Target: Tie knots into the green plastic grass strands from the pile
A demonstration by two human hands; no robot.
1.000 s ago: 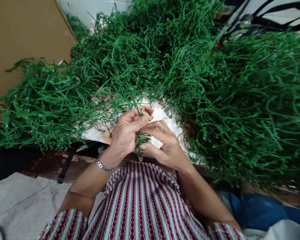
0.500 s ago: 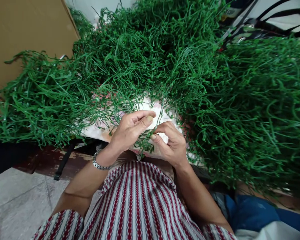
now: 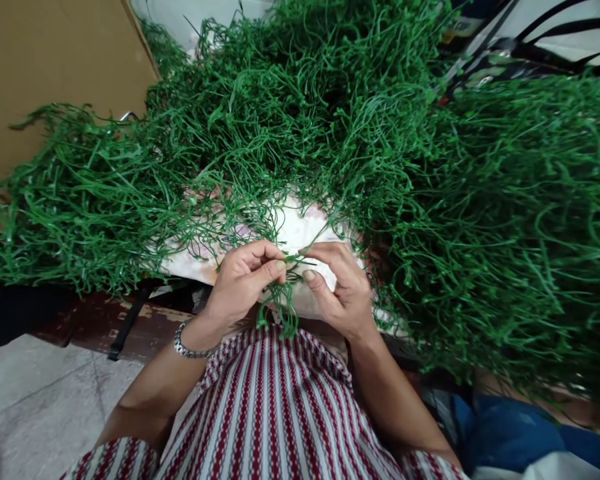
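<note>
Over the pale cloth my left hand (image 3: 247,277), with a metal watch band at its wrist, pinches thin green stems (image 3: 290,259) between thumb and forefinger. The lower ends of this small bunch (image 3: 280,310) hang over the striped clothing. My right hand (image 3: 341,287) is just to the right, thumb and forefinger apart. Its forefinger tip is at the stems, though whether it touches them I cannot tell. Beyond both hands lies a large heap of the same slender, curling green stems (image 3: 280,127), with small knobs on many of them.
More stems are piled at the left (image 3: 80,193) and the right (image 3: 520,220). A patterned pale cloth (image 3: 300,227) shows between the heaps. A brown board (image 3: 55,60) stands at the back left, and black straps (image 3: 570,40) lie at the back right. Blue fabric (image 3: 510,427) is at the lower right.
My left hand has drawn nearer to me and now pinches the stems. My right thumb and forefinger, which pinched them before, have come apart. The bunch hangs lower.
</note>
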